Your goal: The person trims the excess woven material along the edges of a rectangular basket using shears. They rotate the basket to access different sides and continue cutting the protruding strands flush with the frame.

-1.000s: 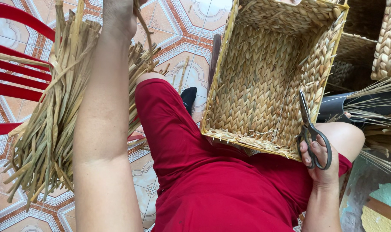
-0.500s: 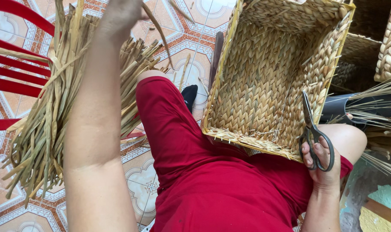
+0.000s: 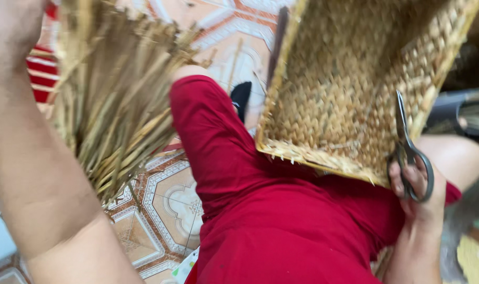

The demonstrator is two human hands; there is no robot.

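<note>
My right hand (image 3: 419, 206) is shut on a pair of dark metal scissors (image 3: 405, 138), blades pointing up against the near right corner of a woven straw basket (image 3: 313, 155). The basket rests tilted on my lap, over red trousers (image 3: 260, 215), with loose strand ends along its near rim. My left hand (image 3: 9, 25) is raised at the top left, blurred and partly cut off by the frame edge. It is beside a thick bundle of dried straw strands (image 3: 113, 105). Whether it grips any strand does not show. My left forearm fills the left foreground.
A patterned tile floor (image 3: 165, 210) lies under the bundle. Red chair slats (image 3: 39, 79) show behind the straw at the left. A black foot or sock (image 3: 242, 94) sits between my knee and the basket. More straw and dark objects (image 3: 460, 113) lie at the right.
My left arm has swung left and closer to the camera, the hand now at the top left corner. The right hand with the scissors stays by the basket's corner.
</note>
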